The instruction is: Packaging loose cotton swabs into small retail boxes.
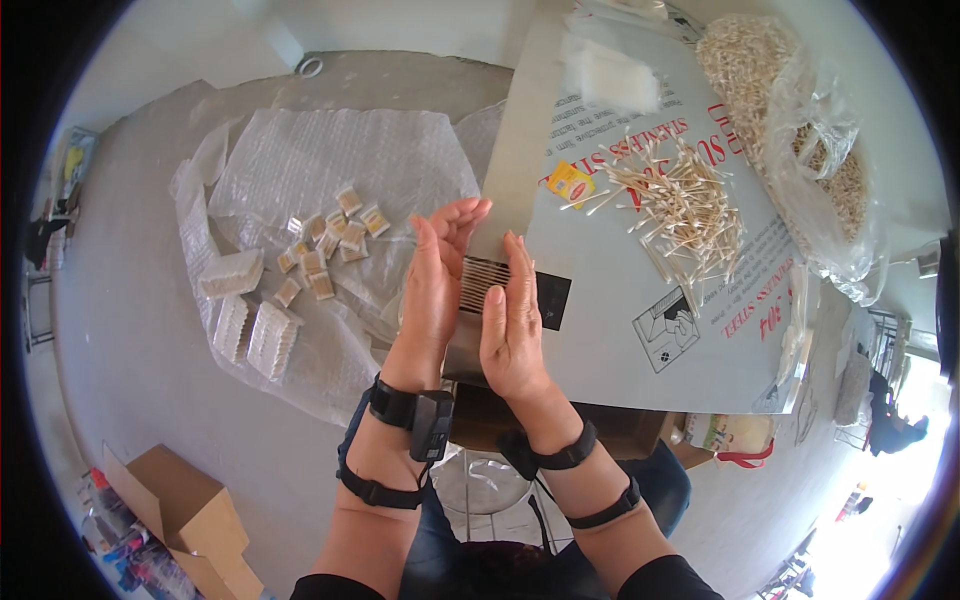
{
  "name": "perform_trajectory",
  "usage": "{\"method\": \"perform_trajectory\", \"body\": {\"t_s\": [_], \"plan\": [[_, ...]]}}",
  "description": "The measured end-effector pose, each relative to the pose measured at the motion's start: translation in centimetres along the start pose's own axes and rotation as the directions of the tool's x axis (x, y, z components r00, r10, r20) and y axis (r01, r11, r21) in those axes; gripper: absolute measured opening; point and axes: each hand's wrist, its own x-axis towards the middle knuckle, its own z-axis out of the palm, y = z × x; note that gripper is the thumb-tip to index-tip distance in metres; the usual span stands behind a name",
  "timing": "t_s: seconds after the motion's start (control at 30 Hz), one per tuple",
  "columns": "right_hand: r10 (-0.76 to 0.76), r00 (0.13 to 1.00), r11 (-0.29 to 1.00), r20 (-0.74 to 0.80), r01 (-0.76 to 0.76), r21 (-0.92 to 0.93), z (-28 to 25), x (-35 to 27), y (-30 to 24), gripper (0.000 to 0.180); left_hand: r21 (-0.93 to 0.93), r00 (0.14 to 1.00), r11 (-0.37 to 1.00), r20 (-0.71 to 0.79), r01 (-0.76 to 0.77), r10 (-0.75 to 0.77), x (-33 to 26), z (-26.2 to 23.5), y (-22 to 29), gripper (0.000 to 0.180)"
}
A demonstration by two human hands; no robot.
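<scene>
A row of cotton swabs (483, 283) lies side by side at the near left edge of the table, partly hidden by my hands. My left hand (430, 290) stands on edge along the left side of the row, fingers stretched out. Along the right side, my right hand (513, 335) is held flat with its fingers extended. A black plate (553, 302) shows just right of the right hand. Farther right on the table, loose cotton swabs (695, 205) are heaped, with a small yellow packet (570, 185) at their left.
A film-covered table (590, 330) carries a big clear bag of swabs (790, 120) at its far right. On the left, a translucent plastic sheet (350, 140) holds several small swab packs (352, 237) and white ridged packs (270, 340). An open cardboard box (190, 500) stands lower left.
</scene>
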Motion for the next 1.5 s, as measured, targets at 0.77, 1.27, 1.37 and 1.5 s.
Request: {"method": "perform_trajectory", "body": {"t_s": [0.77,1.27,1.37,1.5], "plan": [[0.336,0.939,0.700,0.071,-0.198,-0.686,-8.2,13.1,3.9,0.044,0.109,0.998,0.993,-0.049,0.040,-0.035,-0.4,1.6,-0.2,0.058],[0.403,0.910,0.833,0.102,-0.318,-0.454,-7.7,11.0,4.2,0.034,0.036,0.998,0.999,-0.057,0.025,-0.023,-0.1,1.2,-1.0,0.057],[0.389,0.919,0.876,0.069,-0.346,-0.336,-8.4,11.0,4.8,0.027,0.033,0.996,0.998,-0.075,0.051,-0.048,-0.1,1.3,-0.8,0.056],[0.425,0.905,0.886,0.019,-0.411,-0.212,-8.9,10.8,5.5,0.022,0.038,0.996,0.998,-0.075,0.047,-0.044,-0.1,1.3,-0.6,0.056]]}}
